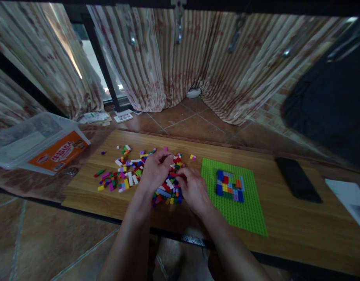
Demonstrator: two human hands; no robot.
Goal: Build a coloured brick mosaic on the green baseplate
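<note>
Colourful toy building bricks lie in a loose heap on the wooden board. Over the heap, my left hand is closed with thumb and fingers together; whatever is in them is hidden. Lower and to its right, my right hand pinches a red brick at its fingertips. Right of my hands lies a green baseplate with studs. On it sits a roughly square, low build of bricks, mostly blue around the edges, with red, yellow, orange and green among them.
A clear plastic tub with an orange label stands at the left. A black phone lies right of the baseplate, and white paper beyond it. Striped curtains hang behind the wooden board.
</note>
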